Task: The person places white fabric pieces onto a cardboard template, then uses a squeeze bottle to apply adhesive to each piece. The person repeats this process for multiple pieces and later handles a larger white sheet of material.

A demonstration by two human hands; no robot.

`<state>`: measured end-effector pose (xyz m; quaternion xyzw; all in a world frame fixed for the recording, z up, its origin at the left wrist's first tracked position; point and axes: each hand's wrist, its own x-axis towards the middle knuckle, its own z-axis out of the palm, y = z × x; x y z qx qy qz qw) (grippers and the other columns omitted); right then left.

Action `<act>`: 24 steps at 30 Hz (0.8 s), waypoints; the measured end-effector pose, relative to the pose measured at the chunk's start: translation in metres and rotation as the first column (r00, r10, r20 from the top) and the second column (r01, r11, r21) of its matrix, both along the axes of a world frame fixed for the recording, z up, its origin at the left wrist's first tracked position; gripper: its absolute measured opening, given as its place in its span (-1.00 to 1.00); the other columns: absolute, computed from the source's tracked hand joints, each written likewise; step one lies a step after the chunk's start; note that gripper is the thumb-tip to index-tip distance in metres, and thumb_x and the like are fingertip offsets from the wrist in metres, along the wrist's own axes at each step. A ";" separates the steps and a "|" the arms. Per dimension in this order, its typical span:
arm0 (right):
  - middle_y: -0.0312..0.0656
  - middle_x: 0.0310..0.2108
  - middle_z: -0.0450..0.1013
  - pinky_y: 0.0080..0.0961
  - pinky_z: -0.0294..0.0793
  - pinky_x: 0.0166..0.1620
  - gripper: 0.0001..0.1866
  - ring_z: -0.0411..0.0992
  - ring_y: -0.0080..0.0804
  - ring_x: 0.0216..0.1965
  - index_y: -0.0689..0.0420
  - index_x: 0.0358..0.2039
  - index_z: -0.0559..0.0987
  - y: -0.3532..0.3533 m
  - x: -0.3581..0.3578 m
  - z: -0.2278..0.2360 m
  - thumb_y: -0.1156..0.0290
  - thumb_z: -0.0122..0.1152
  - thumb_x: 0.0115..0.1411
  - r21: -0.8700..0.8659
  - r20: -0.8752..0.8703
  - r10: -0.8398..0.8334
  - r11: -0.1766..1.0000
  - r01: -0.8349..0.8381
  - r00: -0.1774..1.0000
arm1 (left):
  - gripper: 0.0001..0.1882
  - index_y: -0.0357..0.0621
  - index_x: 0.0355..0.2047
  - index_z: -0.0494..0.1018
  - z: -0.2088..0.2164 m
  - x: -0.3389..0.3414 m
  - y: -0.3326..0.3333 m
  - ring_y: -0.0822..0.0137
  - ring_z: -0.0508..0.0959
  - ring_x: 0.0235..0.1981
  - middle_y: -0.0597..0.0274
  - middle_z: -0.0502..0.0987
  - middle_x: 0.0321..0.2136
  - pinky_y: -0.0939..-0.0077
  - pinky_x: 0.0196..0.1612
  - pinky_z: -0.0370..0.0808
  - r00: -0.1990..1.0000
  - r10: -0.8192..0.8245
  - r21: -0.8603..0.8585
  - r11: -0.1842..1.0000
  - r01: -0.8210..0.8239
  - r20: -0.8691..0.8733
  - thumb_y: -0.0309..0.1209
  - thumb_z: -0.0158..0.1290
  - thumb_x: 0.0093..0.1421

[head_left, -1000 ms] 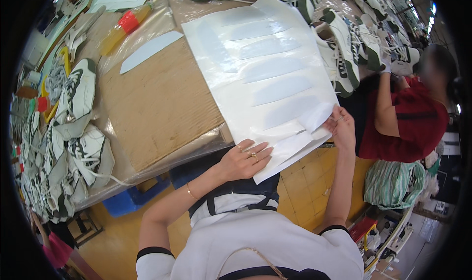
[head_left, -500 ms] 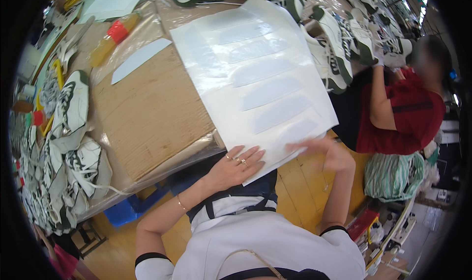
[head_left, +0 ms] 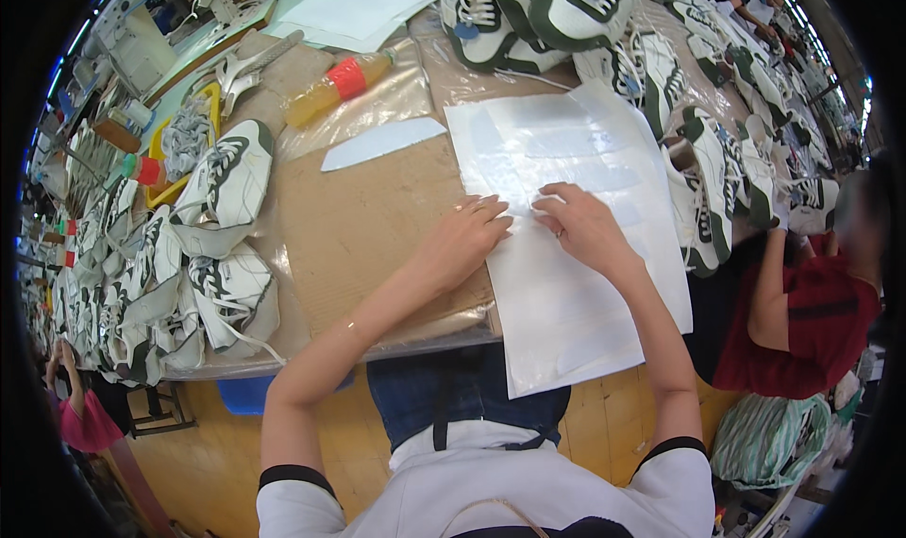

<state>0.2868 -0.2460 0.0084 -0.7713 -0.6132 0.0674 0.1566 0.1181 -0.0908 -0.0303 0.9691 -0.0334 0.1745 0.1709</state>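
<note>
A large white sheet bears several pale, curved, strip-like cut-out pieces and overhangs the table's near edge. Across the sheet's left edge lies my left hand, its fingers stretched out toward the right. My right hand is over the middle of the sheet, fingers bent and tips drawn together on its surface; whatever they grip is too small to make out. Left of the sheet is a brown cardboard board, with one loose pale piece along its far edge.
White-and-green sneakers are heaped at the left, with more shoes at the right and back. A bottle of yellow liquid lies beyond the cardboard. At the right sits a person in red, near a striped bag.
Both hands have moved from the sheet's near edge up toward its middle. My right hand's fingers are now bent onto the surface. The view has shifted, showing more at the left.
</note>
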 end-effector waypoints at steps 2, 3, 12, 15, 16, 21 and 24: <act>-0.10 0.06 0.40 -0.28 0.42 0.01 -0.77 0.39 -0.11 0.03 0.13 -0.15 0.58 0.005 0.003 -0.010 0.48 0.16 0.14 0.003 -0.009 -0.064 0.998 0.064 0.998 | -0.78 -0.26 -0.20 0.50 -0.005 0.026 0.008 0.09 0.43 0.08 0.03 0.47 -0.01 0.25 0.13 0.37 0.999 -0.044 0.067 0.997 0.046 -0.027 -0.45 0.01 0.16; -0.10 0.08 0.38 -0.28 0.42 0.04 -0.76 0.38 -0.10 0.05 0.13 -0.13 0.57 0.004 0.004 -0.014 0.47 0.16 0.15 -0.041 -0.017 -0.126 0.991 0.125 0.992 | -0.79 -0.27 -0.22 0.50 -0.007 0.036 0.009 0.11 0.46 0.04 0.04 0.49 -0.04 0.28 0.09 0.41 0.997 -0.079 0.101 0.992 0.081 -0.018 -0.47 0.01 0.14; -0.03 0.20 0.26 -0.30 0.26 0.25 -0.66 0.17 -0.10 0.27 0.21 0.01 0.50 -0.012 -0.005 -0.042 0.58 0.09 0.19 0.105 -0.230 -0.155 0.978 0.183 0.961 | -0.87 -0.37 -0.40 0.49 -0.011 0.063 0.010 0.17 0.61 -0.29 0.05 0.51 -0.32 0.41 -0.34 0.59 0.962 -0.150 0.260 0.943 0.209 -0.230 -0.56 0.02 0.03; -0.09 0.22 0.24 -0.32 0.31 0.21 -0.68 0.19 -0.12 0.26 0.17 0.01 0.51 -0.011 -0.004 -0.044 0.56 0.08 0.22 0.123 -0.183 -0.157 0.976 0.181 0.971 | -0.82 -0.46 -0.38 0.51 -0.013 0.061 0.009 0.07 0.61 -0.21 -0.13 0.54 -0.31 0.36 -0.25 0.61 0.966 -0.207 0.275 0.930 0.244 -0.156 -0.57 0.04 0.00; -0.09 0.22 0.24 -0.31 0.31 0.21 -0.68 0.18 -0.13 0.26 0.17 0.01 0.51 -0.012 -0.003 -0.044 0.56 0.08 0.22 0.117 -0.182 -0.156 0.977 0.178 0.971 | -0.79 -0.49 -0.36 0.51 -0.013 0.058 0.008 0.04 0.60 -0.17 -0.17 0.55 -0.26 0.36 -0.22 0.61 0.969 -0.229 0.353 0.903 0.246 -0.092 -0.57 0.04 0.00; 0.00 0.19 0.25 -0.25 0.24 0.25 -0.65 0.16 -0.07 0.27 0.22 0.01 0.48 -0.012 -0.004 -0.047 0.59 0.09 0.17 0.145 -0.200 -0.134 0.976 0.164 0.971 | -0.70 -0.55 -0.26 0.50 -0.018 0.055 0.009 -0.02 0.57 -0.07 -0.27 0.50 -0.08 0.34 -0.14 0.60 0.961 -0.271 0.459 0.848 0.265 -0.055 -0.54 0.03 0.02; 0.01 0.19 0.25 -0.25 0.23 0.26 -0.65 0.14 -0.06 0.28 0.23 0.01 0.48 -0.011 -0.003 -0.046 0.59 0.07 0.19 0.152 -0.158 -0.114 0.979 0.138 0.981 | -0.76 -0.50 -0.31 0.50 -0.021 0.057 0.011 0.03 0.61 -0.18 -0.21 0.53 -0.14 0.34 -0.23 0.61 0.962 -0.271 0.390 0.884 0.257 -0.020 -0.53 0.03 0.03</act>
